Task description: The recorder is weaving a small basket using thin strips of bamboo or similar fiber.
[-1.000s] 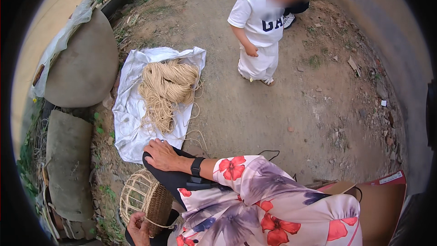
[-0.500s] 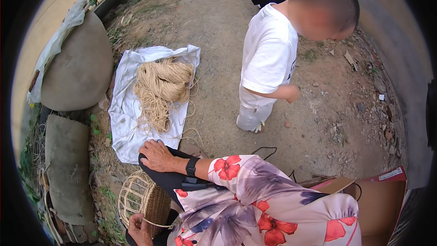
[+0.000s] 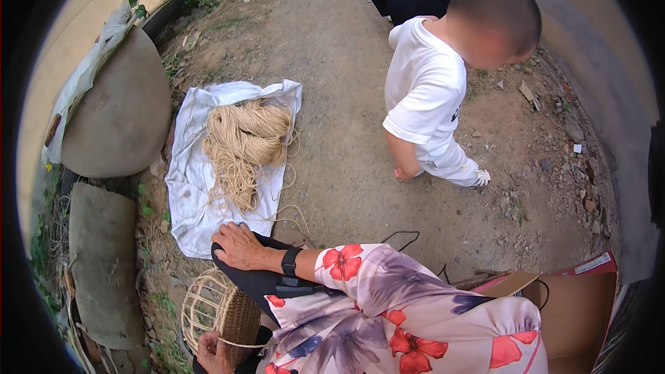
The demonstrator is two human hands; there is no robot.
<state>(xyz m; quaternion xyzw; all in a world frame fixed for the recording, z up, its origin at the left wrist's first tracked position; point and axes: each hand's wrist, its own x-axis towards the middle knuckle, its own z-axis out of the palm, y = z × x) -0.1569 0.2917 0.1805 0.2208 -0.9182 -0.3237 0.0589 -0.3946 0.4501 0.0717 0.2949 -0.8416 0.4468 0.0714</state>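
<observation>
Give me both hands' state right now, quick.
Left hand: closed, pinching a cane strip at the half-woven basket.
Right hand: open, flat, holding nothing, resting by the white cloth.

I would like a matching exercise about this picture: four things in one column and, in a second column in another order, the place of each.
Things:
1. coil of pale cord
2. half-woven basket
3. black wristband
4. big round stone

Places:
A. left of the white cloth
B. between the two hands, low in view
C. on the white cloth
D. on the arm in the floral sleeve

Pairs: 1-C, 2-B, 3-D, 4-A
</observation>
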